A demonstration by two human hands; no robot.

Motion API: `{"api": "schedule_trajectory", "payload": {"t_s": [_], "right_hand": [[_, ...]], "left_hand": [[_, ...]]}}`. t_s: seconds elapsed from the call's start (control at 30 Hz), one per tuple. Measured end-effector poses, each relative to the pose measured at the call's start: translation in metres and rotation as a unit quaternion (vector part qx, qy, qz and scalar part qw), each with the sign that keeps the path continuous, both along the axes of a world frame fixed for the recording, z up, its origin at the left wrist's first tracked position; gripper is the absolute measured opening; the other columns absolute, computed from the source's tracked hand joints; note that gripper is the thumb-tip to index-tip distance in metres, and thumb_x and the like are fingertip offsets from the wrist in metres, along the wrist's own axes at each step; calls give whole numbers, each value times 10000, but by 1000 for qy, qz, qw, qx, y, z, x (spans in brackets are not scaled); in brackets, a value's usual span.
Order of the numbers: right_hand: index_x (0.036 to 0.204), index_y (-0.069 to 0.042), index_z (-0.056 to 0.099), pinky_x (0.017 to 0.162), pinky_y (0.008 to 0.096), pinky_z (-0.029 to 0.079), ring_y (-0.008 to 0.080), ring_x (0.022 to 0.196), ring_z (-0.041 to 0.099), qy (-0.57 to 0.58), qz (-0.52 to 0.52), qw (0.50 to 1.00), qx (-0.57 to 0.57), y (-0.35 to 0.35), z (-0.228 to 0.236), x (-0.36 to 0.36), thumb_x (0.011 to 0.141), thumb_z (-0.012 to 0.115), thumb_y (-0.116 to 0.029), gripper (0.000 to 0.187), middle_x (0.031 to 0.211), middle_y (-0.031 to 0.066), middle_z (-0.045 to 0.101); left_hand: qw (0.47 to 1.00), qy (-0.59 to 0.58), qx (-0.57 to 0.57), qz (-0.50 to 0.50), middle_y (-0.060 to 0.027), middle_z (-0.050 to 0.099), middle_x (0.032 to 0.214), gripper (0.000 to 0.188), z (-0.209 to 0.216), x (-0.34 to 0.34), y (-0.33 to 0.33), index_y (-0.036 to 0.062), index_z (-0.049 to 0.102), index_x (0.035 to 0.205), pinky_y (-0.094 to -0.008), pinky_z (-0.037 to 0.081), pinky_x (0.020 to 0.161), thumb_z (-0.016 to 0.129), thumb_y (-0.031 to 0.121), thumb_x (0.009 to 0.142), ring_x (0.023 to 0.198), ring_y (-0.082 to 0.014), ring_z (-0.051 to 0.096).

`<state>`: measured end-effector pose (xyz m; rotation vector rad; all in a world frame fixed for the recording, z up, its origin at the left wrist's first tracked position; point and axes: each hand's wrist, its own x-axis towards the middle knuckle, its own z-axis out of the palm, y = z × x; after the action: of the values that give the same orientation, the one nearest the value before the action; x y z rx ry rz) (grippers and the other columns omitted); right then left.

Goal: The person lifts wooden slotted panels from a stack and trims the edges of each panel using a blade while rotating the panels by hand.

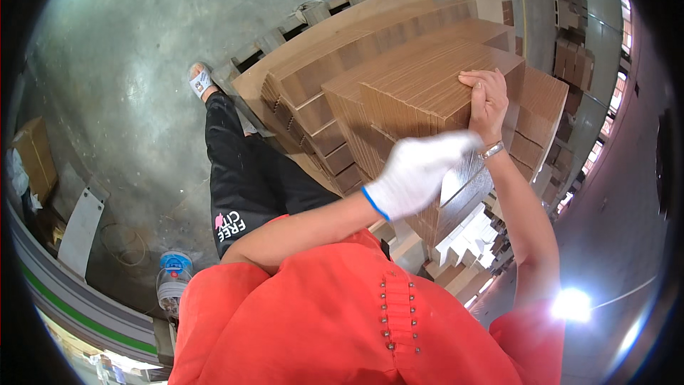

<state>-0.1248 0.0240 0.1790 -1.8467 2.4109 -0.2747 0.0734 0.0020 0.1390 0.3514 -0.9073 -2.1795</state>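
My right hand (489,100), bare with a metal bracelet (491,150) at the wrist, is bent over the top edge of a stack of flat cardboard sheets (427,89). Its fingers press against the sheet edges. My left hand (427,171) wears a white knit glove with a blue cuff. Motion smears it as it passes in front of the stack, close to my right wrist. I cannot make out its fingers or anything in them. A shiny, see-through strip or surface (467,177) shows beside the glove on the stack's near side.
More cardboard bundles (320,110) lie to the left on a wooden pallet (267,44). A lidded bucket (173,274) stands on the floor at lower left, near a grey panel (81,228) and a cardboard box (35,157). Further cardboard piles (572,60) stand at far right.
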Motion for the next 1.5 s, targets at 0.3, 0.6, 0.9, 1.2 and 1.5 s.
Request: {"api": "schedule_trajectory", "payload": {"t_s": [0.3,0.6,0.9,1.2,1.5], "right_hand": [[891,-51,729,1067,479,341,262,1020,594,-21,-54,995,78,-6,8,-2,925,565,-252,262,1034,67,710],[746,-54,712,876,397,505,264,956,654,126,62,917,374,-49,21,95,739,702,-175,122,872,134,706],[720,-25,702,737,424,546,339,855,670,134,29,919,370,-71,23,101,716,639,-77,82,789,192,685],[751,-63,729,741,402,551,307,856,683,197,80,896,389,-79,3,110,753,646,-108,94,814,157,711],[1004,-84,735,749,462,521,338,997,664,327,110,785,514,-53,-106,116,899,527,-173,250,1014,187,701]], "left_hand": [[961,-260,-1,-88,-47,640,857,270,-43,65,-68,34,651,1164,-243,455,589,514,153,965,626,-91,516],[899,-380,159,151,59,489,641,264,-86,168,-136,44,671,1185,-198,309,499,566,183,986,558,-22,406],[905,-372,148,144,50,491,618,249,-78,191,-134,61,684,1169,-212,314,491,576,179,978,536,-33,410],[888,-389,173,175,50,501,625,243,-89,212,-135,64,682,1159,-204,318,482,564,185,984,531,-30,422],[856,-425,205,213,42,517,647,258,-83,219,-141,27,663,1170,-195,310,465,563,175,984,528,-29,422]]}}
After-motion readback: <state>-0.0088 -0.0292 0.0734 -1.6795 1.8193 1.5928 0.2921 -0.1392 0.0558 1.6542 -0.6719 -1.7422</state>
